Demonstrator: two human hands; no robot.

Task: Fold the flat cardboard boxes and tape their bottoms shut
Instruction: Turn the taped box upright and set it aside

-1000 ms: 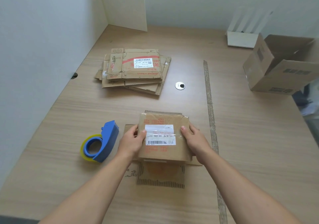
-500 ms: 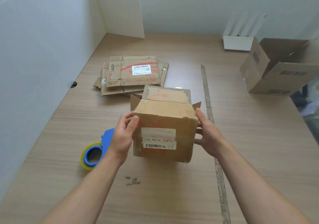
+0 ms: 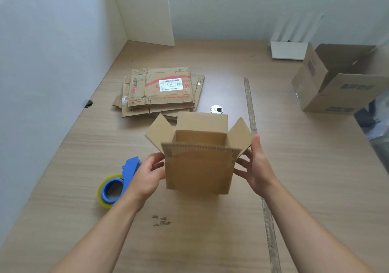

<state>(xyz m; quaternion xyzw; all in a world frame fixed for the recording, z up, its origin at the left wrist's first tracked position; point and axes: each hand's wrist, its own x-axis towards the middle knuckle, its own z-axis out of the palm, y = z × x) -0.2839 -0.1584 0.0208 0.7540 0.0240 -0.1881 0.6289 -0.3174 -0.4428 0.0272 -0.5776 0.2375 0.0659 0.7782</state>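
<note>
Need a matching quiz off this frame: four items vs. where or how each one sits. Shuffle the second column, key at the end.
Things
1. small box
2. flat cardboard stack
3. tape dispenser
4. large box

Places or states
A. blue, on the table, just left of the left hand
B. at the far right edge of the table, open
C. held between the left hand and the right hand, flaps splayed open
D. lying flat beyond the hands, white label on top

Pairs: 1-C, 2-D, 3-A, 4-B
</note>
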